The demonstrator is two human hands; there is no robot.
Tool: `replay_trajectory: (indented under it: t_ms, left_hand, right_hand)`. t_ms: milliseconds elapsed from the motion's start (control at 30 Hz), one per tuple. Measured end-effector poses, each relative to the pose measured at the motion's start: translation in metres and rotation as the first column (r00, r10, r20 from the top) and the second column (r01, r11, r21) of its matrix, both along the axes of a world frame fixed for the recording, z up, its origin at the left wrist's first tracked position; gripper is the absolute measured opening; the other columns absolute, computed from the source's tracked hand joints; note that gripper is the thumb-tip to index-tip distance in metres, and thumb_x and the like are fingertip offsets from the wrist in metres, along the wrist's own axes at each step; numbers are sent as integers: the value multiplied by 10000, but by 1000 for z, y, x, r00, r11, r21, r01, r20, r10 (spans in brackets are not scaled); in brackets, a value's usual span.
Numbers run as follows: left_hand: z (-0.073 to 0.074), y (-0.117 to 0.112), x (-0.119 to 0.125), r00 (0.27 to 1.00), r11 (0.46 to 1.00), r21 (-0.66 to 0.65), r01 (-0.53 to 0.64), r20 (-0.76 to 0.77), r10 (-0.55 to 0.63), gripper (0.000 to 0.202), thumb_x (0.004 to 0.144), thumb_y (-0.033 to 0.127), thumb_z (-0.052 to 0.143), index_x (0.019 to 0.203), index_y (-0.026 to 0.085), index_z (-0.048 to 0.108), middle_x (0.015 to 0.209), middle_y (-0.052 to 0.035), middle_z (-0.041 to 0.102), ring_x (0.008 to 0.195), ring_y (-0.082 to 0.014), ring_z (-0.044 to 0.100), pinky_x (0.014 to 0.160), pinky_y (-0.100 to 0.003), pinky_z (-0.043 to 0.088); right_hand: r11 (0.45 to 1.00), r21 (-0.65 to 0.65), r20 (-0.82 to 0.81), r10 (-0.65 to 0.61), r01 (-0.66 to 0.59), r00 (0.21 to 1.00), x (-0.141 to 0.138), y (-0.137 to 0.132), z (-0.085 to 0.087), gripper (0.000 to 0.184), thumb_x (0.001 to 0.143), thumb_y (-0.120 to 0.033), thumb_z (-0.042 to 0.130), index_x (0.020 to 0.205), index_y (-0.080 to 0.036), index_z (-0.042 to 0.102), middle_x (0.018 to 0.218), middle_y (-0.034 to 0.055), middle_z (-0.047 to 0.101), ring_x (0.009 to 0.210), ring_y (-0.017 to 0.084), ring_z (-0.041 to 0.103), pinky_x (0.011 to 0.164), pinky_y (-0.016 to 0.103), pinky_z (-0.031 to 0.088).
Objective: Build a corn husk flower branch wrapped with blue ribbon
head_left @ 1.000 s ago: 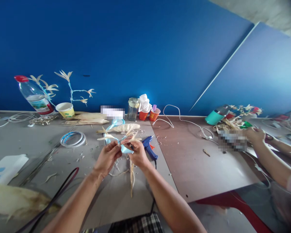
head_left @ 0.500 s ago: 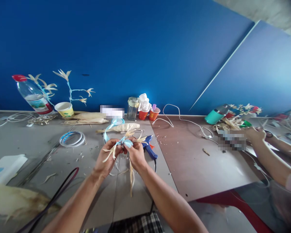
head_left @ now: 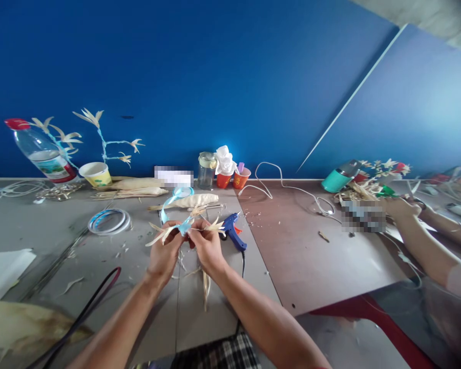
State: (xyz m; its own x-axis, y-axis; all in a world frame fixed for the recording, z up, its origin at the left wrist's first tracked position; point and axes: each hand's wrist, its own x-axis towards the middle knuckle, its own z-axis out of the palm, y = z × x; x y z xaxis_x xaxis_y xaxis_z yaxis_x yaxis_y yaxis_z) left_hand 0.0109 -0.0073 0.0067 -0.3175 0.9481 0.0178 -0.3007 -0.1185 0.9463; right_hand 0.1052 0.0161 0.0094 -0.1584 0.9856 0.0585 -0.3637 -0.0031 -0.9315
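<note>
Over the table, my left hand (head_left: 165, 256) is closed in a pinch on a dried-husk flower sprig (head_left: 162, 233), its pale petals fanning out past the fingers. Light blue ribbon (head_left: 184, 226) is wrapped at the join between my hands. My right hand (head_left: 208, 251) is pinched on the sprig's thin stem, and another husk flower (head_left: 215, 227) pokes out beyond its fingers. The fingertips partly hide the join. Behind my left hand, a strip of ribbon runs up to a blue ribbon roll (head_left: 183, 192). A blue glue gun (head_left: 235, 233) lies just right of my right hand.
Finished sprigs (head_left: 103, 146) stand by a paper cup (head_left: 96, 175) and a tilted bottle (head_left: 48, 159). Tape rings (head_left: 109, 222) lie left. A jar (head_left: 206, 171) and red cups (head_left: 242, 178) line the wall. At right are a co-worker's hands (head_left: 401, 210) and a teal tumbler (head_left: 336, 179).
The blue ribbon, earlier spread under my right thumb, now sits gathered between both hands. My right hand's grip has shifted onto the stem. The whole view has moved slightly.
</note>
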Motion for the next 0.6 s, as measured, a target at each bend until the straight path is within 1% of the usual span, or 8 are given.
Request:
replay_trajectory:
  t_ms: [67,133,200,267,367,467,533,600]
  left_hand:
    - [2,0,0,998,998,-6,-61,-3,61,229,630,258,743,793,184,601,667,29,626,623,-137,563,611,-263,432]
    - [5,0,0,995,997,-10,-74,61,74,217,609,234,752,765,181,612,692,24,641,640,-131,569,624,-259,433]
    - [7,2,-2,983,1000,-19,-18,183,21,203,591,193,758,744,174,626,694,18,647,638,-123,571,628,-259,436]
    - [6,4,-5,952,997,-24,69,300,-59,184,587,155,760,723,162,637,669,14,641,627,-118,572,626,-261,445]
    - [3,6,-8,905,985,-36,170,401,-141,161,590,119,761,700,148,647,685,3,650,660,-129,597,638,-270,469]
    - [0,6,-9,891,978,-68,195,429,-148,174,572,95,774,697,141,663,715,-7,670,681,-137,616,650,-274,486]
    - [1,5,-9,895,977,-82,198,422,-146,170,568,99,785,689,130,670,717,-18,679,677,-137,619,653,-272,491]
    - [2,4,-9,894,975,-80,206,420,-154,172,572,111,793,699,125,678,715,-25,681,670,-135,617,648,-266,491]
  right_hand:
    - [1000,23,7,18,-18,1000,0,-2,-2,104,643,-247,589,680,-185,513,564,-54,478,488,81,422,482,212,368]
    - [997,78,36,14,-17,999,2,-2,-4,131,636,-219,570,757,-186,536,641,-37,518,531,91,460,510,216,399]
    - [987,164,64,-13,2,998,4,-1,-5,173,640,-186,537,812,-189,548,706,-19,540,578,104,494,534,222,427]
    - [962,274,98,-22,-6,995,8,3,-3,178,652,-161,503,815,-192,566,750,0,551,627,121,526,558,235,456]
    - [886,455,211,-3,-95,977,17,9,3,169,682,-140,471,755,-194,614,846,36,556,763,152,563,655,270,495]
    - [801,565,329,3,-199,944,26,16,6,210,716,-120,455,721,-196,650,916,53,535,891,170,560,790,308,493]
    - [761,602,380,-7,-242,925,30,19,6,223,743,-116,454,722,-195,661,909,57,523,898,167,560,797,307,495]
    - [727,632,424,-35,-269,905,32,22,4,219,756,-109,461,749,-192,664,896,58,520,862,156,569,760,290,508]
